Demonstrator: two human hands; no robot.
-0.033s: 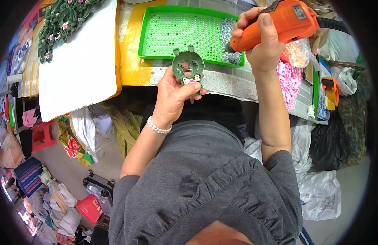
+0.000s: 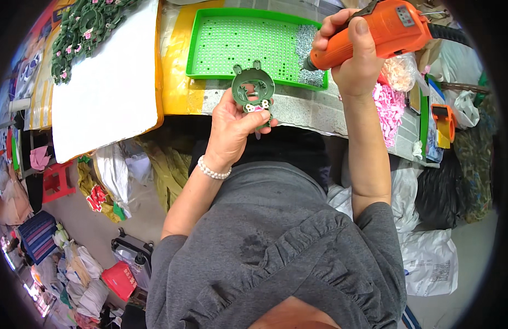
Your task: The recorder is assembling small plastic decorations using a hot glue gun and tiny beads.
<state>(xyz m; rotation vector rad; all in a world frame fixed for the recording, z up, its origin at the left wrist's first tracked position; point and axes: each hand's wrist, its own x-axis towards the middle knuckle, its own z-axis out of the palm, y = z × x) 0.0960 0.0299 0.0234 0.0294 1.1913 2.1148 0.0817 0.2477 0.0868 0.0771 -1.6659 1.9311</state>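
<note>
My left hand point(image 2: 236, 123) grips a dark green plastic toy part point(image 2: 253, 82) with a round hollow head, two small ears and pink and cream pieces below it. The thumb presses on its lower end, in front of the table edge. My right hand point(image 2: 355, 60) is wrapped around an orange electric screwdriver point(image 2: 374, 35) with a black cable. Its dark tip points down to the left, over the right end of a green perforated tray point(image 2: 195, 49). A heap of small silvery screws point(image 2: 306, 41) lies in that end of the tray.
At the far left, several assembled green parts point(image 2: 86, 33) with pink bits lie beside a white board point(image 2: 106, 82). Right of my right forearm are pink pieces point(image 2: 388, 107), a bag of peach-coloured pieces point(image 2: 399, 71) and an orange tape dispenser point(image 2: 445, 123). Bags and a red stool point(image 2: 57, 183) stand below.
</note>
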